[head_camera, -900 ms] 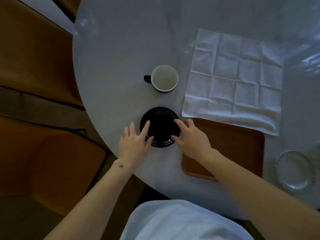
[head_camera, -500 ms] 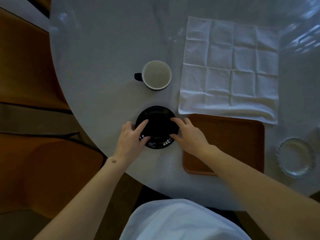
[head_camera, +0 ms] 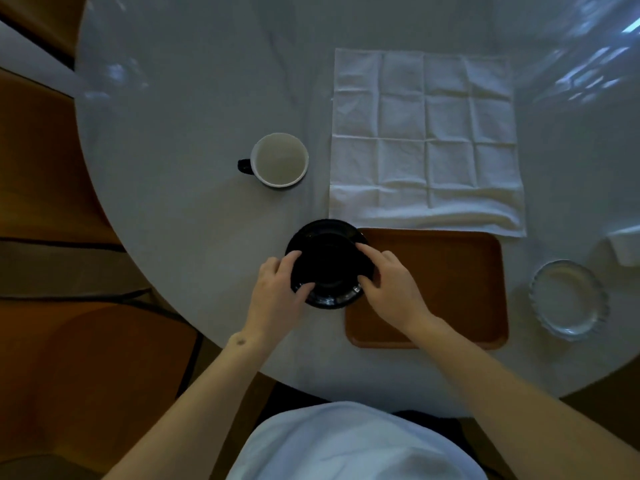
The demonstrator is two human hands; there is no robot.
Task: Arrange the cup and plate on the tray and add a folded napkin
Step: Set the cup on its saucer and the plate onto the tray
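A black plate [head_camera: 327,261] is held at the left edge of the brown tray [head_camera: 450,271], its right rim overlapping the tray's corner. My left hand [head_camera: 277,296] grips the plate's left rim with fingers and thumb curled on it. My right hand [head_camera: 391,289] grips the right rim the same way, above the tray. A cup [head_camera: 278,160], white inside with a dark handle to its left, stands upright on the table beyond the plate. An unfolded white napkin [head_camera: 426,140] lies flat behind the tray, its near edge touching the tray's far rim.
The round table [head_camera: 194,140] has a pale cloth. A clear glass dish [head_camera: 568,299] sits right of the tray. A white object [head_camera: 627,247] shows at the right edge. Brown chairs [head_camera: 86,368] stand to the left of the table.
Both hands have closed on the plate's rims and shifted it to the right, so that it now overlaps the tray's left corner.
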